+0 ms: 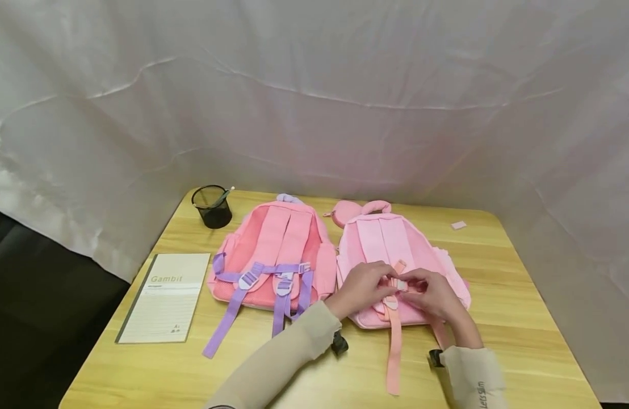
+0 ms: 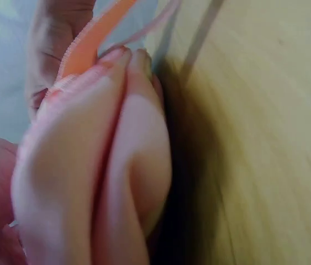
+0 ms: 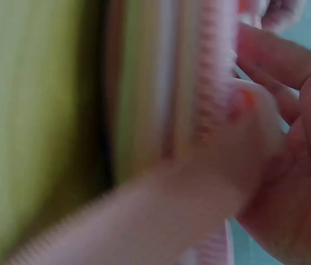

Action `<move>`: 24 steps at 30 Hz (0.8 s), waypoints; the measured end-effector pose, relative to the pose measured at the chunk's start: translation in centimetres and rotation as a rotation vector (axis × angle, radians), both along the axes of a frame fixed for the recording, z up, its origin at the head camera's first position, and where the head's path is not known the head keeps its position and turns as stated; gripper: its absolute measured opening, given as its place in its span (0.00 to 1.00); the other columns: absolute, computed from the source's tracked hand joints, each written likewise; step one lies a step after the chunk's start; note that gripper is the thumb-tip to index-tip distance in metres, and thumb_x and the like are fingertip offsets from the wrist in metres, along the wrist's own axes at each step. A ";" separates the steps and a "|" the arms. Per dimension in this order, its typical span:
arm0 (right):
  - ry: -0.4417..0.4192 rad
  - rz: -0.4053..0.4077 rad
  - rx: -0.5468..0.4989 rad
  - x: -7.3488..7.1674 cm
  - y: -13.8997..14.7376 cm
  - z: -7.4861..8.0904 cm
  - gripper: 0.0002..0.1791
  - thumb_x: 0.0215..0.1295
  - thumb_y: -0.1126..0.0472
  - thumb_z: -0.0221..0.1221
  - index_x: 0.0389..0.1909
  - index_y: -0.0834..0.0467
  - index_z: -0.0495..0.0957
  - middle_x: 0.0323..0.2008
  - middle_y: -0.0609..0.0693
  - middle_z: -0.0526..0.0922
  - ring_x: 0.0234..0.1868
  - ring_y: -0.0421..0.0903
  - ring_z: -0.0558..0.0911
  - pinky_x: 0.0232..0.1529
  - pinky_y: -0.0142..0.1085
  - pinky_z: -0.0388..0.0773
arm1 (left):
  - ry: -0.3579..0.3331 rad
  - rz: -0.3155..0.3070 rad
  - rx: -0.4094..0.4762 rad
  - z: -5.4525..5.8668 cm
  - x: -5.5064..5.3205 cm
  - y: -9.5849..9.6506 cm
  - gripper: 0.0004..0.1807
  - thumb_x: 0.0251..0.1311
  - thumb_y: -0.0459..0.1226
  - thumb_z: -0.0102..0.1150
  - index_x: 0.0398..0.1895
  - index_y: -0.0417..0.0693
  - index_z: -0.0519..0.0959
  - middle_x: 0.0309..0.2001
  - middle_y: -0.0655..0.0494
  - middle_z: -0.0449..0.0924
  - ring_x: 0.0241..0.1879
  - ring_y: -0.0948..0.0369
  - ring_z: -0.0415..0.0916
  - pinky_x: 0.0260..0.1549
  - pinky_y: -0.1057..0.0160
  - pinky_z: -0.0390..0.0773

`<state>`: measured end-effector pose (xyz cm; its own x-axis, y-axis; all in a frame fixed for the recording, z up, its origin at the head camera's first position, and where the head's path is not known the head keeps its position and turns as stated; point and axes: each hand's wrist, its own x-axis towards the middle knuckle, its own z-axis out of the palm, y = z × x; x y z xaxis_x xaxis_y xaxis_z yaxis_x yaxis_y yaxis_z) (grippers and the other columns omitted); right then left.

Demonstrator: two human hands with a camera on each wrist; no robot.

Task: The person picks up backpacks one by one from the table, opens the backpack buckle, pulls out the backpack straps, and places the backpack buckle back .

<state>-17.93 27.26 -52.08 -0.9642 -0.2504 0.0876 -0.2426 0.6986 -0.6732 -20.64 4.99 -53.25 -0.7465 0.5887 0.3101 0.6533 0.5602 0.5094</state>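
A light pink backpack (image 1: 351, 250) lies with its shoulder straps facing up, below both hands. On it, my left hand (image 1: 364, 286) pinches the left side of a white buckle (image 1: 401, 285) on an orange strap. From the right, my right hand (image 1: 434, 293) holds the buckle's other side between thumb and fingers. The fingers partly hide the buckle. A loose orange strap (image 1: 394, 352) hangs toward the front of the table. Pink fabric (image 2: 61, 176) fills much of the left wrist view. In the blurred right wrist view, a pale pink strap (image 3: 144, 215) crosses before the right palm.
Beside it on the left lies a coral-pink backpack (image 1: 322, 267) with purple straps (image 1: 225, 326). Farther left are a notebook (image 1: 166, 301) and a black mesh pen holder (image 1: 216, 216). A round pink pouch (image 1: 346, 212) sits behind; a small pink card (image 1: 458, 225) lies at back right.
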 end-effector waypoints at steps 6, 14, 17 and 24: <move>0.027 -0.069 -0.009 0.0 -0.3 -0.9 0.14 0.57 0.60 0.76 0.44 0.56 0.88 0.32 0.48 0.84 0.32 0.40 0.74 0.34 0.30 0.72 | -0.045 0.020 0.029 -0.7 0.0 0.1 0.13 0.67 0.48 0.68 0.52 0.59 0.84 0.39 0.67 0.84 0.35 0.75 0.77 0.41 0.76 0.74; 0.033 -0.056 -0.031 -0.2 -0.4 -1.3 0.11 0.57 0.65 0.75 0.41 0.57 0.87 0.29 0.47 0.80 0.31 0.39 0.73 0.33 0.31 0.72 | -0.085 0.049 0.066 -1.5 0.1 0.0 0.15 0.67 0.48 0.67 0.54 0.58 0.84 0.40 0.67 0.83 0.35 0.76 0.76 0.41 0.78 0.74; 0.017 -0.062 -0.033 -0.3 -0.4 -1.5 0.11 0.56 0.67 0.74 0.39 0.56 0.86 0.28 0.47 0.78 0.30 0.40 0.72 0.33 0.31 0.71 | -0.071 0.044 0.059 -1.7 0.1 0.1 0.15 0.67 0.48 0.67 0.53 0.57 0.84 0.39 0.67 0.82 0.35 0.76 0.75 0.41 0.78 0.74; 0.011 -0.036 -0.050 -0.6 -0.3 -1.7 0.11 0.56 0.69 0.73 0.37 0.55 0.85 0.27 0.48 0.77 0.31 0.41 0.73 0.33 0.32 0.71 | -0.031 0.045 0.040 -1.8 0.2 0.1 0.15 0.67 0.48 0.67 0.53 0.57 0.84 0.38 0.67 0.82 0.34 0.76 0.74 0.40 0.78 0.73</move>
<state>-18.51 26.97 -53.77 -0.9713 -0.2110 0.1094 -0.2255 0.6726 -0.7048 -20.45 5.12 -55.07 -0.7816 0.5422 0.3084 0.6114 0.5675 0.5515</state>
